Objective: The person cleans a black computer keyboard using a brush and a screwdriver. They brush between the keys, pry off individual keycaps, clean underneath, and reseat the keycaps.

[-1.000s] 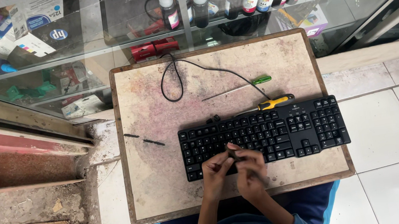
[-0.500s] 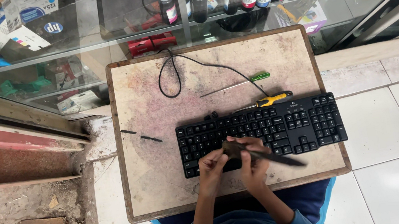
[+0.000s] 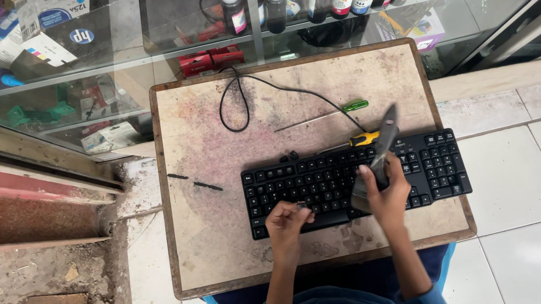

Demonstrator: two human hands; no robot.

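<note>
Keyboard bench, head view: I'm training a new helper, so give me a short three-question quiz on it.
1. True or false: the right hand holds a long dark tool over the keyboard.
2. What colour is the handle of the screwdriver farthest from the person? A red, B green, C blue.
3. Where does the left hand rest?

Key: 1 true; 2 B; 3 at the keyboard's front edge.

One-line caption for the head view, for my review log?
Seated person's right hand lifts a grey brush over a black keyboard on a worn table; left hand touches the keys.
</note>
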